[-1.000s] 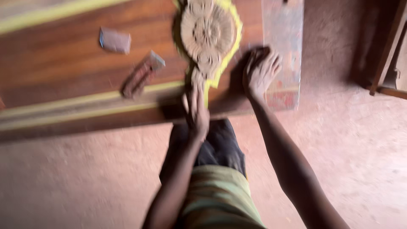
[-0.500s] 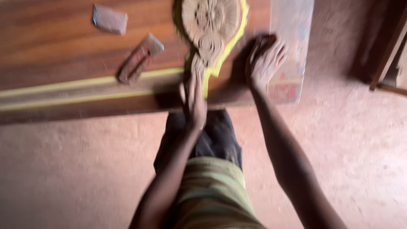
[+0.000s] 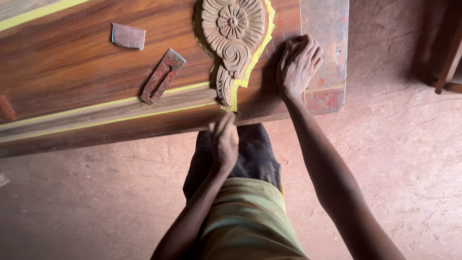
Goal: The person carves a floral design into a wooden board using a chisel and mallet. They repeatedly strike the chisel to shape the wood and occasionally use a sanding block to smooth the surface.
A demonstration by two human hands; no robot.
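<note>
Carefully, our right hand (image 3: 298, 65) lies flat and open on the wood panel (image 3: 86, 72) while our left hand (image 3: 224, 142) pinches a small blade (barely visible) at the carved rosette (image 3: 234, 33), which a slip could gouge.

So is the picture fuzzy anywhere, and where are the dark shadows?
In the head view, the carved wooden flower and the right hand look sharp; the left hand is slightly soft at the fingertips. Soft light, no glare. A dark shadow lies on the wooden board just left of the right hand, and the floor darkens toward the bottom left corner.
</note>
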